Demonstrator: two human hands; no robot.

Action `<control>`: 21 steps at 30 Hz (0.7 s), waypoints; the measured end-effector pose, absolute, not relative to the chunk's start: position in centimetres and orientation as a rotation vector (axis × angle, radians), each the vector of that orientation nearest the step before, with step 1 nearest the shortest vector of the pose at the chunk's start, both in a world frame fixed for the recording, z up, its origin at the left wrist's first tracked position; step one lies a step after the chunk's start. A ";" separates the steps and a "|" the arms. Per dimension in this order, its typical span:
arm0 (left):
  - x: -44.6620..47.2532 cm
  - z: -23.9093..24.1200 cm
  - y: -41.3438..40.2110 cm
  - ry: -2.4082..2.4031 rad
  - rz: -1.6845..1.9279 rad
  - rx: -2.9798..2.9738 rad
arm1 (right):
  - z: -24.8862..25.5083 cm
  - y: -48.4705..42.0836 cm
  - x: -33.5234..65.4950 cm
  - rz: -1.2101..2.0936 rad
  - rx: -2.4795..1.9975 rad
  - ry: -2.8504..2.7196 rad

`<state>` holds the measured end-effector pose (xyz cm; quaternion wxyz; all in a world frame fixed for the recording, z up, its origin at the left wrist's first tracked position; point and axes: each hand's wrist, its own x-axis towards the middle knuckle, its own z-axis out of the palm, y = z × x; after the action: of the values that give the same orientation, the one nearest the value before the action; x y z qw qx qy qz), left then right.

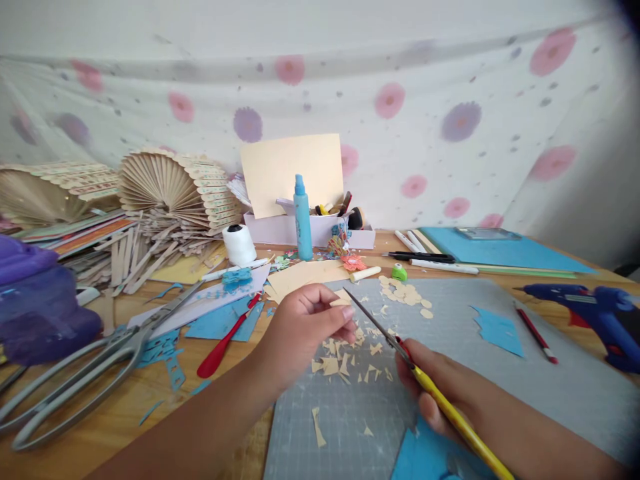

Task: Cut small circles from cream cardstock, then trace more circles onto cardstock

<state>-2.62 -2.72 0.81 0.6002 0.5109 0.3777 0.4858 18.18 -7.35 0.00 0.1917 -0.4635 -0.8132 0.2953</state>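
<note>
My left hand [313,320] pinches a small piece of cream paper [342,298] between thumb and fingers. My right hand [440,383] grips yellow-handled scissors [383,330], seen almost edge-on, their tip close to that paper. Whether the blades touch the paper I cannot tell. Beneath both hands, cream paper scraps [330,365] are scattered over a grey cutting mat [350,427]. A heap of cut cream discs [403,292] lies farther back on the mat, near a small green punch [399,272]. Blue paper [425,453] lies under my right forearm.
Large metal shears [125,350] and a red-handled tool [225,347] lie to the left. A blue bottle [303,223] and a thread spool [239,245] stand behind. At the right are a red pencil [537,335], a blue glue gun [590,313] and a blue sheet [520,253].
</note>
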 end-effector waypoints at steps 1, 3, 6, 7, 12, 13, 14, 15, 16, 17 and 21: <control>-2.6 0.8 -2.7 0.861 1.132 1.175 | -0.2 -7.3 18.2 0.851 -1.291 -2.284; -2.6 0.7 -2.8 0.856 1.143 1.174 | -0.6 -7.2 18.3 0.910 -1.243 -2.280; -2.4 0.5 -2.7 0.857 1.132 1.155 | -1.1 -7.2 18.4 0.976 -1.169 -2.245; -2.3 0.4 -2.8 0.855 1.127 1.137 | -1.2 -7.2 18.4 0.977 -1.161 -2.234; -2.1 0.4 -3.0 0.855 1.109 1.081 | -1.6 -7.0 18.5 0.923 -1.204 -2.222; -2.1 0.4 -3.1 0.853 1.107 1.079 | -1.7 -7.0 18.5 0.917 -1.205 -2.228; -2.1 0.4 -3.2 0.850 1.109 1.074 | -1.8 -7.0 18.6 0.914 -1.199 -2.234; -2.1 0.5 -3.3 0.846 1.113 1.068 | -1.9 -6.9 18.7 0.911 -1.191 -2.236; -2.1 0.5 -3.3 0.844 1.118 1.061 | -2.0 -6.9 18.7 0.911 -1.183 -2.234; -2.1 0.6 -3.4 0.846 1.125 1.055 | -2.0 -6.9 18.8 0.915 -1.177 -2.226; -1.9 0.7 -3.5 0.877 1.154 1.056 | -2.0 -7.0 18.8 0.935 -1.138 -2.199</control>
<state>-1.94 -3.54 0.66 0.6242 0.4602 0.3822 0.5025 18.76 -7.00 -1.97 0.2447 -0.4170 -0.8056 0.3425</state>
